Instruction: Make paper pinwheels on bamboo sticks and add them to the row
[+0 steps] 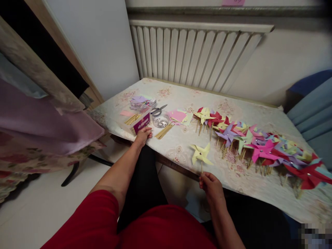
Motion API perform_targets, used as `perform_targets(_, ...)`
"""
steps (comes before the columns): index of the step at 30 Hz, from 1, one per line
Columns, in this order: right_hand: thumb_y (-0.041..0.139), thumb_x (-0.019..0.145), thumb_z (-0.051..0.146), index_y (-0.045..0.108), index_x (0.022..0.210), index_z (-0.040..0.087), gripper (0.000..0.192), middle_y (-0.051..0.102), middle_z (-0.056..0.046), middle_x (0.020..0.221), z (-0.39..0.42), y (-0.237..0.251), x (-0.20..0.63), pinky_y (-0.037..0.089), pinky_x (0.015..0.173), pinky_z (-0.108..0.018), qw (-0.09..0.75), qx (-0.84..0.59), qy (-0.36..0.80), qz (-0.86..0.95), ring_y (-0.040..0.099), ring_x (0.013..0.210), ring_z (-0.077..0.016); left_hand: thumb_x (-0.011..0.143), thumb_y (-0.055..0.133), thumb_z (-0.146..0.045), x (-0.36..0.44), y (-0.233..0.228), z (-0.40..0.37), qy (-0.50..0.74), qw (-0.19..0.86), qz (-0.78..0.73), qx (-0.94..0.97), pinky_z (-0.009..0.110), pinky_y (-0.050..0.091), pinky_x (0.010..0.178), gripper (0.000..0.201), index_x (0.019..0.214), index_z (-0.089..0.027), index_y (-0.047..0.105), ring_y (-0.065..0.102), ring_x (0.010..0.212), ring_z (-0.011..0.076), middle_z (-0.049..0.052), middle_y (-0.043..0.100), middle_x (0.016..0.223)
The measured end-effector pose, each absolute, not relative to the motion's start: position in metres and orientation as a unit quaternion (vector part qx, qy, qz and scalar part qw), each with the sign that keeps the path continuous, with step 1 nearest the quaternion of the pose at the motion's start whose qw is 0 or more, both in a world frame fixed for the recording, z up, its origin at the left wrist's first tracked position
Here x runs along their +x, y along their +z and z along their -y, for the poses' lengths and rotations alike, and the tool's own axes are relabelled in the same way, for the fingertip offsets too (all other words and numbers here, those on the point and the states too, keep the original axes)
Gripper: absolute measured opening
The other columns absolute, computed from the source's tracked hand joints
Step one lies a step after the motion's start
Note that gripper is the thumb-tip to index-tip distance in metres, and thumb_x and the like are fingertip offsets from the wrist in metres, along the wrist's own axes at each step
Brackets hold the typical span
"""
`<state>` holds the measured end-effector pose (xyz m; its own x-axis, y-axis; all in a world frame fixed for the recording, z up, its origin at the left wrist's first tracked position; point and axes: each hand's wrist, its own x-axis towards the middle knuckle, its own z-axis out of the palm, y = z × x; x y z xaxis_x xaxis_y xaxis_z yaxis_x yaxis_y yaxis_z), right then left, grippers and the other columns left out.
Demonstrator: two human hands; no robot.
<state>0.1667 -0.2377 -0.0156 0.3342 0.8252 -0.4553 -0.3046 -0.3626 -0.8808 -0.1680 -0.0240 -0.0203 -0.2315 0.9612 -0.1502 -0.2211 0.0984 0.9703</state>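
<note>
Her right hand pinches the stick of a yellow pinwheel at the worktop's near edge, fingers closed below it. Left hand, loosely curled, touches a box far left.

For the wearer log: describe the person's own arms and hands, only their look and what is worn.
Both arms are bare from above the elbow down to the hands. The left hand and the right hand wear no gloves; no rings, watch or bracelets can be made out. Short red fabric sleeves cover the upper arms, matching the red garment across the chest at the bottom of the view.
</note>
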Motion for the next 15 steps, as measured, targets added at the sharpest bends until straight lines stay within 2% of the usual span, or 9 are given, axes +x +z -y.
perform_targets(15, 0.081, 0.051, 0.042, 0.062, 0.072, 0.018, 0.037, 0.058, 0.003, 0.053, 0.2375, -0.0150, 0.1664, 0.037, 0.042, -0.023, 0.518, -0.627, 0.537, 0.221, 0.047, 0.042, -0.0101, 0.071, 0.064, -0.006, -0.1638, -0.0170, 0.0253, 0.565, 0.506, -0.538, 0.368, 0.018, 0.039, 0.048, 0.022, 0.093, -0.009, 0.063, 0.049, 0.046, 0.0058, -0.001, 0.058, 0.058)
